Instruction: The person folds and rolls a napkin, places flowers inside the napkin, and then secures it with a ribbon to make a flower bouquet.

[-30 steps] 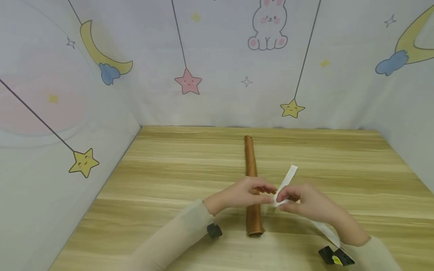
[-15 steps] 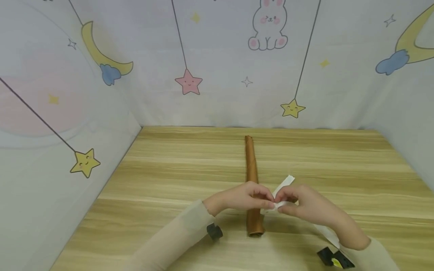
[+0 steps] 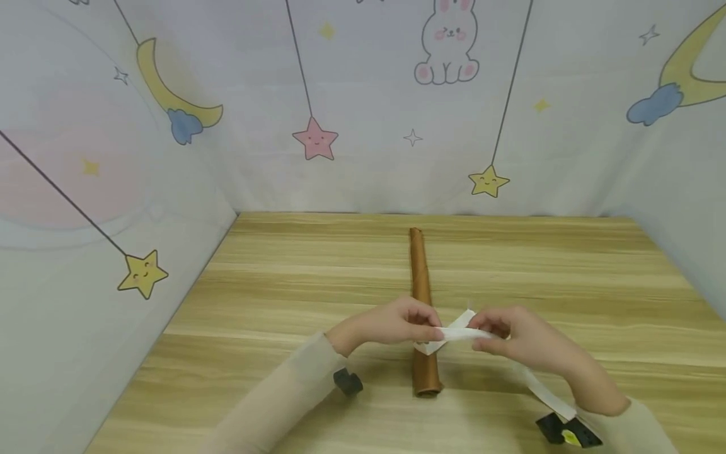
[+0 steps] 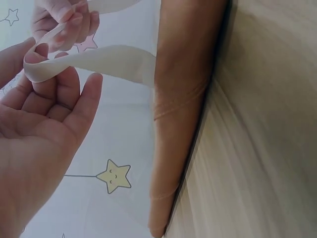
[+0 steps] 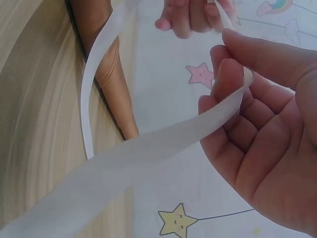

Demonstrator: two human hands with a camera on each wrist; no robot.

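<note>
A long brown roll (image 3: pixel 420 271) lies lengthwise on the table, its near end showing a rolled edge. Over its middle, my left hand (image 3: pixel 391 325) pinches a flat white ribbon (image 3: pixel 462 334) between thumb and fingers. To the right, my right hand (image 3: pixel 533 340) pinches the same ribbon, a short stretch running between the hands. In the left wrist view the ribbon (image 4: pixel 114 62) loops over the left fingers and reaches the roll (image 4: pixel 178 99). A long tail of ribbon (image 5: pixel 148 144) runs from the right fingers across the right wrist view.
The wood-grain table (image 3: pixel 283 271) is bounded by a pale printed cloth backdrop (image 3: pixel 363 183) at the back and sides. Black pieces (image 3: pixel 348 382) show by the left sleeve, and others (image 3: pixel 567 430), one with a yellow patch, by the right sleeve.
My hands met at the ribbon half a second ago and now stand apart, the left moved leftward over the roll. The ribbon's free end has dropped lower, toward the hands.
</note>
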